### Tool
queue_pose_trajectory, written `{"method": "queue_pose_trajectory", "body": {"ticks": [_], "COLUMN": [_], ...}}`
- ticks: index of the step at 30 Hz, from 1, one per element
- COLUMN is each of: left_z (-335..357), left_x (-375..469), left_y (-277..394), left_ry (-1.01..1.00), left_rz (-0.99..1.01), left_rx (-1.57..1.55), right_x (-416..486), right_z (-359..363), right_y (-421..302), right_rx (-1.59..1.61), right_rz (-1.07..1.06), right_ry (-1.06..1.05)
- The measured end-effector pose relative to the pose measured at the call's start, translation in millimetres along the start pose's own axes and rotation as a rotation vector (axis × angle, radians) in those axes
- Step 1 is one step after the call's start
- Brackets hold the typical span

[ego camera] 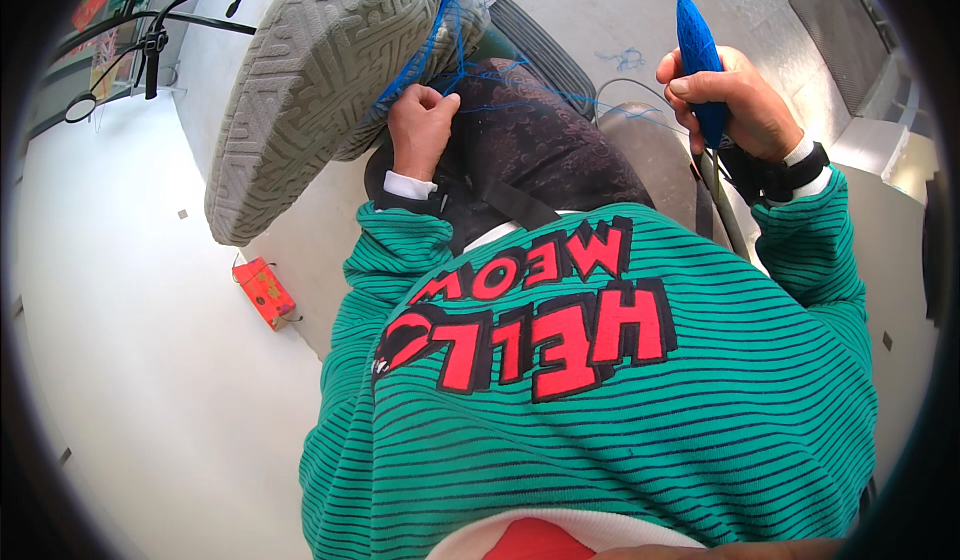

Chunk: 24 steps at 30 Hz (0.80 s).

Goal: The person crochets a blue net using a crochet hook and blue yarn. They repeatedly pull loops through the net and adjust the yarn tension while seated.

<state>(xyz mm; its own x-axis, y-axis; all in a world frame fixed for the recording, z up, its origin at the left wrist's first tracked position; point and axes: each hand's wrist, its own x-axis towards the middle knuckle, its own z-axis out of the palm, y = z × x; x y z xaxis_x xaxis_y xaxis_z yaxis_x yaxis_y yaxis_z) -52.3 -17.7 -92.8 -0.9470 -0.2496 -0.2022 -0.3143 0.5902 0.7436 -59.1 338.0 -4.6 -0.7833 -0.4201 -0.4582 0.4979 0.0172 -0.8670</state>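
Note:
In my right hand (731,102) is a stick wound with blue thread (699,54); its pale tip points up and the thin rod end comes out below my fist. My left hand (424,125), thumb against the curled fingers, pinches blue strands beside a bundle of blue netting or thread (420,65). Loose blue strands (555,91) run from near my left hand across my dark patterned trousers towards the right. The bundle hangs along a large grey textured cushion (322,72). How the strands are knotted cannot be made out.
Handlebars with a grip (152,72) and a round mirror (80,108) stand at the upper left. A red patterned box (265,294) lies on the floor at the left. Behind my knees is a dark ribbed footboard or mat (540,50); a scrap of blue thread (626,57) lies on the floor.

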Motion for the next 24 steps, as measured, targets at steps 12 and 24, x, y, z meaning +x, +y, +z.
{"method": "queue_pose_trajectory", "body": {"ticks": [12,24], "left_z": [17.6,14.9], "left_x": [15.3,14.4], "left_y": [12.1,9.9], "left_ry": [0.164,-0.002], "left_rz": [0.554,0.466], "left_rx": [0.323,0.128], "right_x": [0.2,-1.8], "right_z": [3.0,2.2], "right_y": [-0.2,-0.2], "right_rx": [-0.04,-0.027], "right_rz": [-0.003,0.002], "right_ry": [0.026,0.035]}}
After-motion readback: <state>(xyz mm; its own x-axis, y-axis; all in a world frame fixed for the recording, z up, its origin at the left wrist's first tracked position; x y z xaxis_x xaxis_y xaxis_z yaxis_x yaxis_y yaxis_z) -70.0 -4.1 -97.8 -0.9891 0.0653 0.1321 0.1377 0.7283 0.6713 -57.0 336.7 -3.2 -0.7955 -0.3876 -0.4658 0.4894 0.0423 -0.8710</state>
